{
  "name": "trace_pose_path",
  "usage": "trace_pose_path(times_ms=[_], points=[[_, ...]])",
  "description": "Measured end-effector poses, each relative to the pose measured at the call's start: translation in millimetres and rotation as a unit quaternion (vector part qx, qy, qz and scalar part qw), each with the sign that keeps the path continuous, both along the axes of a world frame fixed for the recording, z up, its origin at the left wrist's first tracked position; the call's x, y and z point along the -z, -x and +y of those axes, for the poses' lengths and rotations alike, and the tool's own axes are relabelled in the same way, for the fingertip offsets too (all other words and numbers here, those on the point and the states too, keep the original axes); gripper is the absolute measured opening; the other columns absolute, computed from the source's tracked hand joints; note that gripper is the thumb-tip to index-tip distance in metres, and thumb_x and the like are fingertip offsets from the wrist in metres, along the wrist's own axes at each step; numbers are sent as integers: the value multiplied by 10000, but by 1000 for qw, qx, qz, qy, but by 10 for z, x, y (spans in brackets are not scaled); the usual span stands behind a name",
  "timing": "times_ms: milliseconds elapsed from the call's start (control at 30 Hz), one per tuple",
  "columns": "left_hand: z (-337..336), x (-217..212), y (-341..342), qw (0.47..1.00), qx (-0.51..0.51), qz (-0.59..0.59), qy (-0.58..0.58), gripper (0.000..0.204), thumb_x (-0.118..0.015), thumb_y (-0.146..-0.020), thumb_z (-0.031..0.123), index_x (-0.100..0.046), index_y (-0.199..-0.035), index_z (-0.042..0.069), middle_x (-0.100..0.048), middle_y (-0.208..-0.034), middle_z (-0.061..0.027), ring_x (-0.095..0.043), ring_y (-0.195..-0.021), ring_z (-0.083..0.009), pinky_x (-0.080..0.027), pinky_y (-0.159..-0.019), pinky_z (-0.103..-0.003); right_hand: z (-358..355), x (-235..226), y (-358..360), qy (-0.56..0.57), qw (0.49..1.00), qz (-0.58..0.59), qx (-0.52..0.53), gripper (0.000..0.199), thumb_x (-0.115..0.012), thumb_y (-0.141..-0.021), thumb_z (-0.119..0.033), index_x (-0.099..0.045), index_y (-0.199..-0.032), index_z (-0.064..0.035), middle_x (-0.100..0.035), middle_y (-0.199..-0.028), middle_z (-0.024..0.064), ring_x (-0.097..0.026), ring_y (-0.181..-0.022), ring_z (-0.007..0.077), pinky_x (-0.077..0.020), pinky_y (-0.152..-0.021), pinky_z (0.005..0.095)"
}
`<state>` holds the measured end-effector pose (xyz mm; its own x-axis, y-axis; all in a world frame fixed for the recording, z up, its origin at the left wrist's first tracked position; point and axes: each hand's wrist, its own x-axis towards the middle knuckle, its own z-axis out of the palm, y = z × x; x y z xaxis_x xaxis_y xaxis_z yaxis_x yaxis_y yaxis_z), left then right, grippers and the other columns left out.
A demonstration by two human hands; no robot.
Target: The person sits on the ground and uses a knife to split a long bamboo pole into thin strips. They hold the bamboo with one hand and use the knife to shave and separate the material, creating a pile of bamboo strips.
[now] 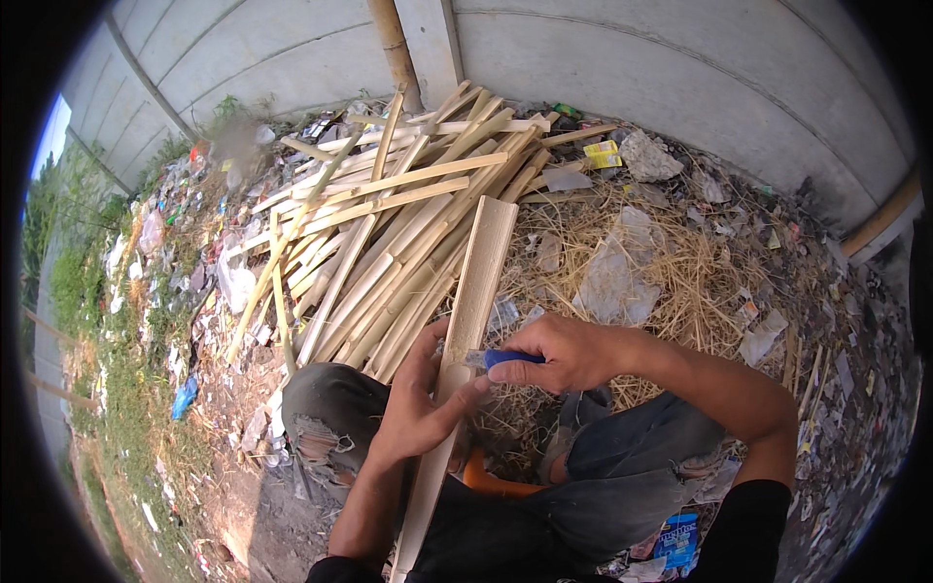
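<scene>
A long split bamboo piece (483,257) lies lengthwise between my knees, its pale hollow side facing up. My left hand (416,406) is wrapped around its edge, with the thumb toward the middle. In my right hand (562,352) is a blue-handled tool with a short metal blade (511,359); my fingers are closed on the handle. The blade's end rests at or just above the bamboo's inner face, close to my left thumb. The exact shape of the blade is too small to make out.
A heap of split bamboo strips (413,233) lies ahead, beside dry straw (680,282) and litter. A grey panel wall (622,58) with a bamboo pole (394,44) stands behind. An orange curved object (491,478) sits between my legs. Grass and scattered plastic spread to the left.
</scene>
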<state>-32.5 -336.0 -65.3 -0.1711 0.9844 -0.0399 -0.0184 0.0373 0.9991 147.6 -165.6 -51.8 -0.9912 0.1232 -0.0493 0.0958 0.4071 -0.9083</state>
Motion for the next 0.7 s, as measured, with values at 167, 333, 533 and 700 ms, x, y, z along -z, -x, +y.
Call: trace_pose_path(times_ms=[167, 333, 533, 700], points=[[-22, 31, 44, 1000, 19, 0, -13, 673, -724, -957, 63, -374, -1522, -43, -657, -1246, -135, -644, -1099, -162, -543, -880, -298, 31, -104, 14, 115, 983, -141, -39, 563, -552, -1064, -502, -643, -824, -1, -624, -639, 72, -634, -559, 161, -491, -529, 332], [-2, -3, 30, 1000, 21, 6, -12, 640, -745, -955, 90, -420, -1487, -51, -646, -1232, -122, -634, -1097, -154, -547, -886, -300, 17, -54, -17, 184, 971, -149, -43, 529, -529, -1072, -482, -584, -774, -48, -580, -593, 27, -576, -488, 123, -453, -452, 282], [12, -73, -20, 1000, 8, -1, 13, 589, -757, -969, 140, -460, -1443, -44, -665, -1137, -92, -665, -957, -127, -562, -806, -273, 25, -23, -16, 210, 967, -138, -47, 521, -516, -1070, -492, -576, -789, -57, -562, -590, 14, -550, -475, 105, -437, -444, 272], [12, -19, 7, 999, -1, 33, 37, 514, -778, -963, 185, -534, -1359, -35, -694, -1011, -53, -673, -860, -108, -553, -749, -264, 35, -2, 1, 255, 951, -169, -44, 513, -520, -1077, -489, -577, -798, -62, -557, -602, 9, -535, -468, 100, -422, -431, 263]])
